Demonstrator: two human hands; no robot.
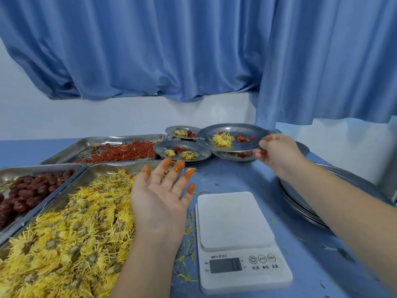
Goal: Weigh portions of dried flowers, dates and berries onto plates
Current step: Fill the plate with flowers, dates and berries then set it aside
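Your left hand [159, 194] hovers palm up with the fingers spread wide and holding nothing. Its fingertips [167, 161] are stained orange, and it hangs over the right edge of the nearest tray. Your right hand [277, 151] reaches toward the far edge of the blue worktop [236, 177] and pinches the near right rim of a round shiny metal plate [242, 129], holding it level in the air.

Three rectangular steel trays sit on the left side of the worktop. The near tray [101, 168] is heaped with dried yellow flowers [64, 233]. The tray at the left edge [21, 173] holds dark red dates [28, 194]. The far tray [86, 145] holds small red berries [124, 152] in a loose layer.

Four round plates with portions are visible. The raised one carries a yellow flower head, a few red berries and something dark red behind them. A second plate [225, 157] lies on the worktop right under it, mostly hidden, with red pieces showing. A third plate [163, 147] just to the left holds two flower heads and some dates. A fourth [171, 130] behind that one holds a flower, a date and berries, and whether it rests on another plate cannot be told.

A stack of bare metal plates [305, 214] stands near the right edge, partly behind your right forearm. One white digital kitchen scale [236, 233] sits at the near edge, between the flower tray and the stack. Loose yellow petals are scattered around it.
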